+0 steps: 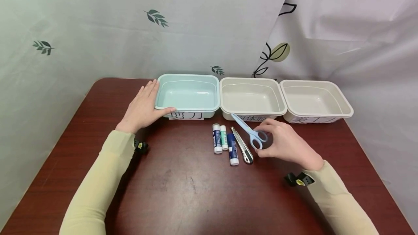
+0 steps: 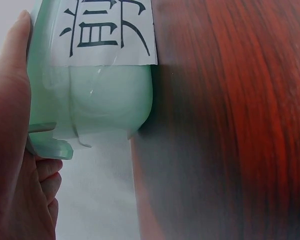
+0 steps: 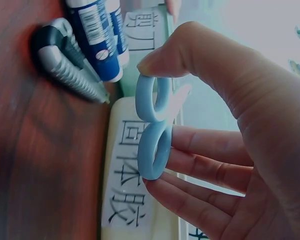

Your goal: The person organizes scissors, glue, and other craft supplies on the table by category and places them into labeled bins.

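Pinching pale-blue plastic scissors (image 1: 247,127) with the right hand (image 1: 285,142), with thumb and fingers partly curled, thumb tip against one handle ring and fingertips at the other. Spreading the left hand (image 1: 142,106), with fingers extended along the end of a glossy, rounded, pale aqua plastic bin (image 1: 189,96) and thumb along its front rim; gripping nothing further there.

Taking the scissors as the clock's centre in the head view: pointing their tip toward ten to eleven o'clock, across the near rim of a smooth cream plastic bin (image 1: 253,95) at twelve. Looking pale blue from rings to tip, with thick, rounded oval loops and a slim, tapering, straight front.

Finding at ten the aqua bin, and at two a matching beige plastic bin (image 1: 315,99), each with a flat white paper label in black characters on its front. At seven, just beside the scissors, lying aslant: a slim utility knife (image 1: 242,146) with a ridged, silvery body and black end. Between seven and nine, lying close together: two cylindrical dark-blue glue sticks (image 1: 233,149) with white ends and a thinner green-and-white tube (image 1: 223,137). Beneath, reddish-brown, streaked wood-grain tabletop (image 1: 183,191); behind, softly creased pale cloth (image 1: 107,28) printed with leaves.
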{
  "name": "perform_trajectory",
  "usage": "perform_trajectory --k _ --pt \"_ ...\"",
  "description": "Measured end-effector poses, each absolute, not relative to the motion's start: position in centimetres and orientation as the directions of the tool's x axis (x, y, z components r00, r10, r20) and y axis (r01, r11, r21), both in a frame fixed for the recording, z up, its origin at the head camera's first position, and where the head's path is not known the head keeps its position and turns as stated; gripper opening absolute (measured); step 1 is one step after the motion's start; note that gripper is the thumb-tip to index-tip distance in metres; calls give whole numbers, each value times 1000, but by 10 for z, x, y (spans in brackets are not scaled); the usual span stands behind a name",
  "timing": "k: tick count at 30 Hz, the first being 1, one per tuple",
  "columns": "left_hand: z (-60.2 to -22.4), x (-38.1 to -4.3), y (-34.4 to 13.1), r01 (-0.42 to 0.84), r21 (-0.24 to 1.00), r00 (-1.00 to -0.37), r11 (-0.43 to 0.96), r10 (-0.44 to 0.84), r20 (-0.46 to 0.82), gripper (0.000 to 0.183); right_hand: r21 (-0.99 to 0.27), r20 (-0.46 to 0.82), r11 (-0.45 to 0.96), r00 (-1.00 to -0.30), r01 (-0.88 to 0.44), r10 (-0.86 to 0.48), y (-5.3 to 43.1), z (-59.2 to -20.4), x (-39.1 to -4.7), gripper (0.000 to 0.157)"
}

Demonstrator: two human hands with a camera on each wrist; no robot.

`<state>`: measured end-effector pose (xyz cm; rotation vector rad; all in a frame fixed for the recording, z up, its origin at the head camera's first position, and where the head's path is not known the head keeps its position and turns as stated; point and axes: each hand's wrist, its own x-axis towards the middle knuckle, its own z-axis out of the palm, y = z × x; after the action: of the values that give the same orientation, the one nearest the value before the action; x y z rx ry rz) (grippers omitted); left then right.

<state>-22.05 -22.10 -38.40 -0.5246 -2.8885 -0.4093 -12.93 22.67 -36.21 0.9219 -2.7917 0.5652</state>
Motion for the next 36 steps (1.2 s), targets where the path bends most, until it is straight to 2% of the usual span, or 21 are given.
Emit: perform_trajectory --k 13,36 --pt "-385 -221 -222 366 239 -922 900 316 222 110 -337 310 700 -776 -630 -550 205 -356 -143 46" --pt "-381 -219 -220 362 236 -924 902 314 217 111 -478 359 601 -767 -640 -532 174 -340 -173 47"
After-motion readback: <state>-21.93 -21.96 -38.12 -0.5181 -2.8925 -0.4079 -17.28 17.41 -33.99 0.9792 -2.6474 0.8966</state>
